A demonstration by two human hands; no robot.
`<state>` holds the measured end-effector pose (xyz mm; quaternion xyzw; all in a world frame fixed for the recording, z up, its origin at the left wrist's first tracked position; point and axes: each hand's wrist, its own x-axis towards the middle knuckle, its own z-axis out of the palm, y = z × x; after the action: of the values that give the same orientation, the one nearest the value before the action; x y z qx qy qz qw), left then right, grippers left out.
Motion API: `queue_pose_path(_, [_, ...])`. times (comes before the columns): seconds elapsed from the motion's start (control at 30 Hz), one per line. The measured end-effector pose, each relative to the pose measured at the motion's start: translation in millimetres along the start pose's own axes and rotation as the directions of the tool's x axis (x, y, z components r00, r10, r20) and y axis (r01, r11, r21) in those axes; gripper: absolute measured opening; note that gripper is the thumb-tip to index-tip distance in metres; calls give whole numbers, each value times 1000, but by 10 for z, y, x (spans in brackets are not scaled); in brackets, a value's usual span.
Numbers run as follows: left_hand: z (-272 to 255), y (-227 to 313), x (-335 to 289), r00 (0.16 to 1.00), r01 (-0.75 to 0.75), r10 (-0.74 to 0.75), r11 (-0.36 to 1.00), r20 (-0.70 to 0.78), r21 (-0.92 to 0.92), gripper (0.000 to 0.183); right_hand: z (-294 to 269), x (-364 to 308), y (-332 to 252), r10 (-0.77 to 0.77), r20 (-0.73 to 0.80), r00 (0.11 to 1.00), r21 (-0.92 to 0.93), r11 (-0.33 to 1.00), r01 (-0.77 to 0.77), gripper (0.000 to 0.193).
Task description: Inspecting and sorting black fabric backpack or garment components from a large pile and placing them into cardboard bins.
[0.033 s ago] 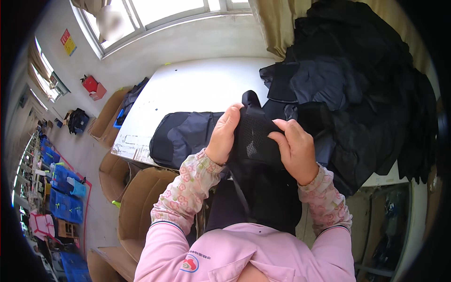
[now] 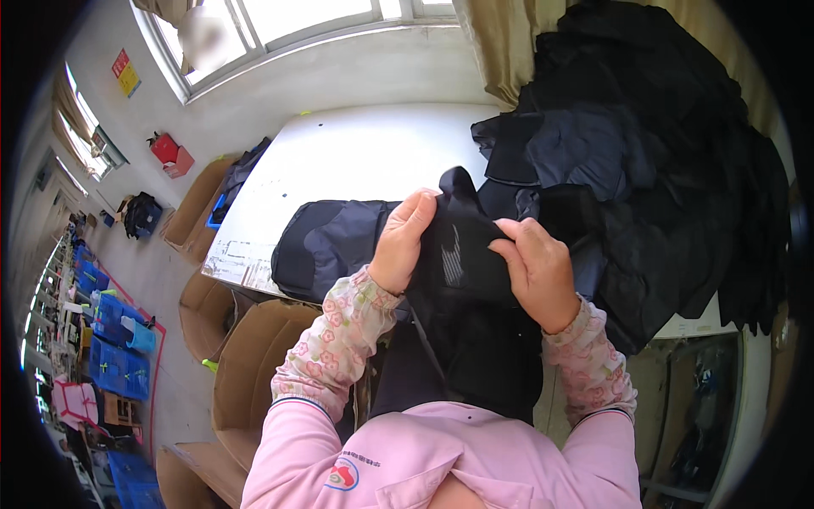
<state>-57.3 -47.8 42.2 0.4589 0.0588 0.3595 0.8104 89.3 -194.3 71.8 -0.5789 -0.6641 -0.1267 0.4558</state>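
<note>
From my screen I see black cloth [image 2: 475, 276], smooth with one pale, streaky patch; my left hand [image 2: 405, 244] and right hand [image 2: 545, 278], nearly closed, grip its edges.

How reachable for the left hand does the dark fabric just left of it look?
Probably yes: the dark fabric lies close beside the left hand, nothing visibly between, though that hand is gripping the black fabric piece.

Over there, daylight glares through the white-framed glass window [image 2: 309, 15] beyond the white flat-topped table [image 2: 381, 148]; pale grey floor [image 2: 185, 382] runs left of it.
</note>
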Motion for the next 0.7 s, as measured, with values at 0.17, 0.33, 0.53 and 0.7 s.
queue_pose_path(0.17, [-211, 249, -56, 996, -82, 87, 989, 35, -127, 23, -216, -46, 207, 19, 92, 996, 86, 996, -27, 18])
queue_pose_path(0.33, [-139, 438, -100, 911, -232, 36, 870, 411, 436, 56, -287, 46, 63, -96, 142, 985, 121, 990, 78, 19])
queue_pose_path(0.53, [-445, 334, -17, 962, -203, -14, 628, 272, 752, 8, -426, 120, 100, 100, 190, 977, 88, 989, -119, 15])
queue_pose_path(0.7, [-905, -368, -312, 978, 11, -142, 761, 150, 649, 40, -531, 483, 376, 218, -135, 967, 176, 965, -193, 14])
